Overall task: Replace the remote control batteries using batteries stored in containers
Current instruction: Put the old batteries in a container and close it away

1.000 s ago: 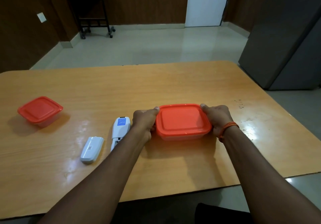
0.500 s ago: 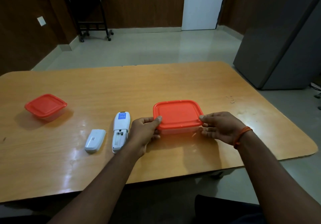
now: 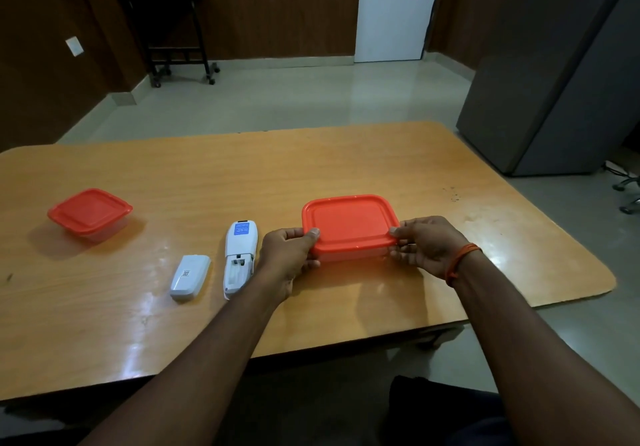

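On the desk [image 3: 346,161], near right: the box [image 3: 351,255], red lid [image 3: 349,224] shut. Likely light, thin and flexy, slick-walled; best braced at the base and peeled up at a lid corner. Gripped at the left edge by the left hand [image 3: 287,258], thumb on the rim, fingers curled below; pinched at the right rim by the right hand [image 3: 426,246]. Far left, a second box [image 3: 90,211], closed. Beside the left hand: remote [image 3: 240,258], bay open, then cover [image 3: 190,276].
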